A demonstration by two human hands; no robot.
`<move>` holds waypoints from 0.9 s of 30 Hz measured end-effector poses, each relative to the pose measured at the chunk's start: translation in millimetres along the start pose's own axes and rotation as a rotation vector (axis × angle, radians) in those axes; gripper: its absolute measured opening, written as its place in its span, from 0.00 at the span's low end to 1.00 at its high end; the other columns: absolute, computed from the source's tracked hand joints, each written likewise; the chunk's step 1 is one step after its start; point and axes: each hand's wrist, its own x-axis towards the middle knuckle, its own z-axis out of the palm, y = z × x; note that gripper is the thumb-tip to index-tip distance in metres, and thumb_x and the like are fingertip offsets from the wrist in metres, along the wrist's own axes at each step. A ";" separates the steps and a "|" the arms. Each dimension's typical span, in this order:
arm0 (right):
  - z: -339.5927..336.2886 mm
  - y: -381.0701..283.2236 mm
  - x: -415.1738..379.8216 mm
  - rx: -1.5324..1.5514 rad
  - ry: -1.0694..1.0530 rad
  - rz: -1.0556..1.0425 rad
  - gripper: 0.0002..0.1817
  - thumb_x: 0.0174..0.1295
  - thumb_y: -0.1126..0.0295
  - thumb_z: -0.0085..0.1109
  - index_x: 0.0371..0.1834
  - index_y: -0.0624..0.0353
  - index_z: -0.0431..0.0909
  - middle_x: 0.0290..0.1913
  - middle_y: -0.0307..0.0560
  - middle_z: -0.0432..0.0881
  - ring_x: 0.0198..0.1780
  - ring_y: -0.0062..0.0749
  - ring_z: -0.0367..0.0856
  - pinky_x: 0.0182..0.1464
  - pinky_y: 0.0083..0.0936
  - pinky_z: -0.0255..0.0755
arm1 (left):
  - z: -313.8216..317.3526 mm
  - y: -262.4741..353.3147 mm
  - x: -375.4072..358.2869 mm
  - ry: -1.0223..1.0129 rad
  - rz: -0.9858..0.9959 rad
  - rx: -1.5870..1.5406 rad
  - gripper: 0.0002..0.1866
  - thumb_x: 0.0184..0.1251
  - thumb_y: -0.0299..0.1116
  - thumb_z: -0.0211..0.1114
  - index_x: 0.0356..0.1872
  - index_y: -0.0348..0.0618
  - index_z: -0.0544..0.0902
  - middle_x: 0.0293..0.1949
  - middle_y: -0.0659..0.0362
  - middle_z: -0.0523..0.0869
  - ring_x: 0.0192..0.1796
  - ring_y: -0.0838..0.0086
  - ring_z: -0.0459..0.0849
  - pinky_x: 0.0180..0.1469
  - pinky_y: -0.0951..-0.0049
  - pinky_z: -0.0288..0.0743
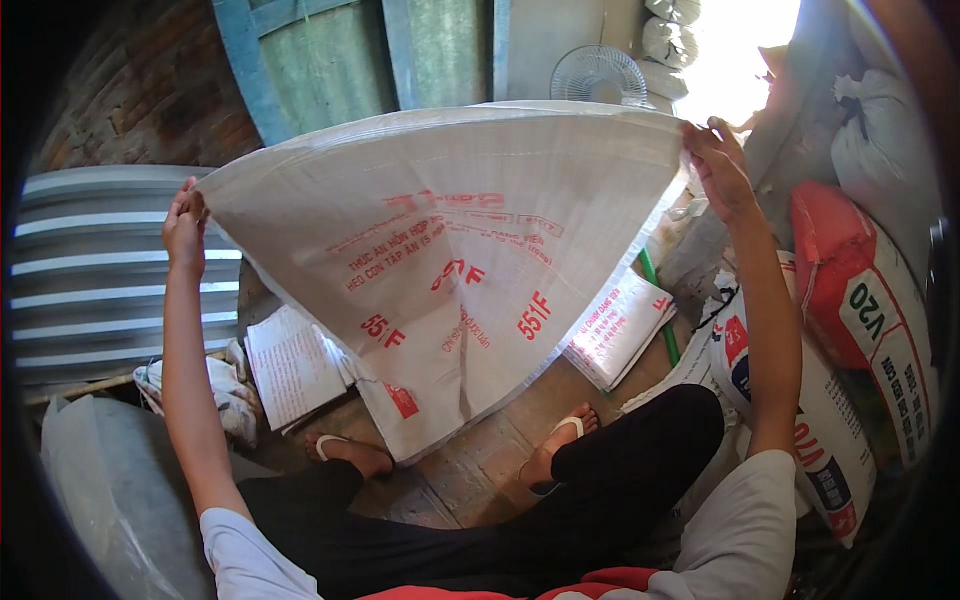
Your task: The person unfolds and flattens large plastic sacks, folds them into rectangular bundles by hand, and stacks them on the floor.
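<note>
A large white woven feed sack (420, 270) with red print, "551F" among it, hangs stretched between my two hands. At its upper left corner my left hand (186, 225) is closed on the edge. My right hand (720, 170) pinches the upper right corner, with some fingers raised. The sack's lower end hangs down between my feet, close to the floor. Behind it on the left lies a stack of folded white sacks (295, 365). Another stack of printed sacks (620, 330) lies on the right, partly covered by the hanging sack.
Filled V20 (870, 310) and V70 (830, 450) bags stand at my right. Corrugated metal sheeting (125, 270) leans on the left, above a grey plastic bundle (110, 490). A fan (598, 75) and blue-framed door (330, 65) are beyond the sack. A green pole (668, 330) stands near the right stack.
</note>
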 end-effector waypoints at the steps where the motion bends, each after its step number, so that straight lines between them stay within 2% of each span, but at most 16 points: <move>1: -2.7 1.4 -1.1 -0.021 0.013 -0.027 0.13 0.66 0.81 0.61 0.46 0.53 0.68 0.50 0.45 0.81 0.57 0.27 0.79 0.62 0.21 0.72 | -1.3 -3.1 2.8 -0.066 0.024 -0.045 0.23 0.72 0.29 0.65 0.66 0.42 0.76 0.57 0.66 0.82 0.54 0.83 0.79 0.58 0.82 0.69; 2: -4.6 6.9 -1.8 -0.019 0.026 -0.077 0.14 0.65 0.79 0.64 0.44 0.54 0.67 0.51 0.48 0.83 0.55 0.29 0.78 0.61 0.25 0.70 | -0.6 -8.6 3.5 -0.040 0.053 -0.041 0.23 0.72 0.28 0.65 0.67 0.41 0.76 0.54 0.66 0.82 0.52 0.84 0.78 0.56 0.82 0.70; 4: 0.0 16.9 -3.2 -0.076 0.107 -0.158 0.14 0.65 0.78 0.65 0.43 0.54 0.67 0.51 0.48 0.82 0.55 0.30 0.78 0.61 0.26 0.70 | 6.2 -9.3 -1.3 -0.017 0.060 -0.012 0.23 0.72 0.27 0.65 0.67 0.41 0.76 0.48 0.67 0.83 0.47 0.86 0.78 0.51 0.84 0.70; 6: 6.3 23.7 -1.1 -0.145 0.156 -0.242 0.15 0.65 0.77 0.66 0.42 0.53 0.66 0.51 0.48 0.82 0.54 0.30 0.78 0.58 0.28 0.70 | 6.9 -9.5 -3.1 -0.015 0.041 -0.019 0.23 0.72 0.26 0.65 0.67 0.41 0.75 0.47 0.68 0.83 0.45 0.86 0.78 0.49 0.84 0.69; 8: 10.4 28.7 1.0 -0.104 0.180 -0.154 0.15 0.65 0.76 0.67 0.40 0.51 0.66 0.48 0.43 0.78 0.52 0.26 0.78 0.56 0.22 0.70 | 8.0 -15.7 -0.2 -0.016 0.047 -0.006 0.21 0.72 0.27 0.65 0.65 0.42 0.78 0.46 0.69 0.85 0.42 0.87 0.78 0.46 0.86 0.68; 11: 14.2 41.6 13.4 -0.169 0.266 -0.033 0.16 0.64 0.72 0.69 0.40 0.50 0.66 0.44 0.39 0.75 0.47 0.21 0.75 0.51 0.18 0.69 | 12.3 -19.2 -10.3 -0.041 -0.046 0.222 0.22 0.71 0.33 0.68 0.65 0.44 0.78 0.48 0.70 0.85 0.39 0.90 0.77 0.39 0.87 0.68; 12: 15.9 50.5 21.8 -0.211 0.297 0.003 0.17 0.63 0.70 0.71 0.41 0.50 0.67 0.43 0.38 0.74 0.45 0.20 0.74 0.49 0.17 0.68 | 15.6 -19.8 -18.8 -0.086 -0.125 0.143 0.20 0.70 0.35 0.68 0.62 0.45 0.80 0.48 0.69 0.86 0.41 0.89 0.79 0.41 0.87 0.70; 15: 20.1 72.4 41.5 -0.429 0.274 0.022 0.18 0.62 0.64 0.72 0.45 0.52 0.69 0.41 0.37 0.72 0.41 0.20 0.70 0.46 0.20 0.67 | 16.9 -38.5 -16.8 -0.098 -0.163 0.180 0.19 0.71 0.36 0.68 0.60 0.46 0.81 0.48 0.70 0.86 0.43 0.88 0.81 0.43 0.87 0.72; 16: 24.4 75.1 40.9 -0.572 0.349 -0.054 0.18 0.63 0.62 0.71 0.46 0.56 0.72 0.42 0.40 0.75 0.42 0.23 0.72 0.46 0.24 0.69 | 20.8 -39.5 -19.4 -0.082 -0.126 0.156 0.18 0.70 0.35 0.68 0.59 0.45 0.82 0.47 0.69 0.87 0.43 0.85 0.83 0.45 0.82 0.76; 19: 35.5 72.7 54.1 -0.860 0.493 -0.174 0.18 0.62 0.61 0.71 0.45 0.61 0.74 0.43 0.44 0.77 0.44 0.26 0.74 0.47 0.26 0.69 | 32.0 -24.3 -26.5 -0.016 -0.089 0.168 0.20 0.70 0.35 0.69 0.61 0.46 0.80 0.47 0.68 0.86 0.43 0.84 0.83 0.46 0.80 0.76; 20: 36.8 71.6 56.8 -0.812 0.554 -0.190 0.16 0.62 0.64 0.70 0.41 0.62 0.74 0.43 0.47 0.80 0.44 0.28 0.76 0.48 0.25 0.70 | 34.4 -17.0 -30.1 0.015 -0.076 0.156 0.21 0.71 0.35 0.68 0.62 0.47 0.78 0.44 0.69 0.86 0.43 0.85 0.81 0.44 0.79 0.76; 23: 34.2 87.1 67.0 -0.722 0.587 -0.218 0.17 0.61 0.65 0.70 0.47 0.60 0.75 0.40 0.46 0.79 0.47 0.33 0.79 0.52 0.29 0.72 | 21.4 -40.5 -16.1 0.026 0.027 0.177 0.19 0.72 0.33 0.66 0.62 0.45 0.77 0.43 0.67 0.84 0.43 0.84 0.81 0.44 0.79 0.75; 24: 38.8 86.5 62.0 -0.705 0.619 -0.258 0.17 0.61 0.67 0.71 0.44 0.62 0.74 0.40 0.45 0.78 0.46 0.32 0.78 0.52 0.30 0.72 | 20.4 -48.8 -14.1 0.033 0.068 0.145 0.17 0.73 0.30 0.64 0.60 0.45 0.76 0.42 0.67 0.83 0.43 0.83 0.80 0.47 0.79 0.74; 27: -13.4 108.5 57.0 -0.489 0.563 -0.281 0.14 0.62 0.70 0.70 0.41 0.62 0.72 0.40 0.42 0.77 0.45 0.29 0.78 0.51 0.28 0.72 | 14.0 -45.7 -34.4 -0.190 -0.062 -0.004 0.17 0.73 0.27 0.63 0.60 0.44 0.76 0.43 0.66 0.83 0.44 0.83 0.81 0.51 0.80 0.74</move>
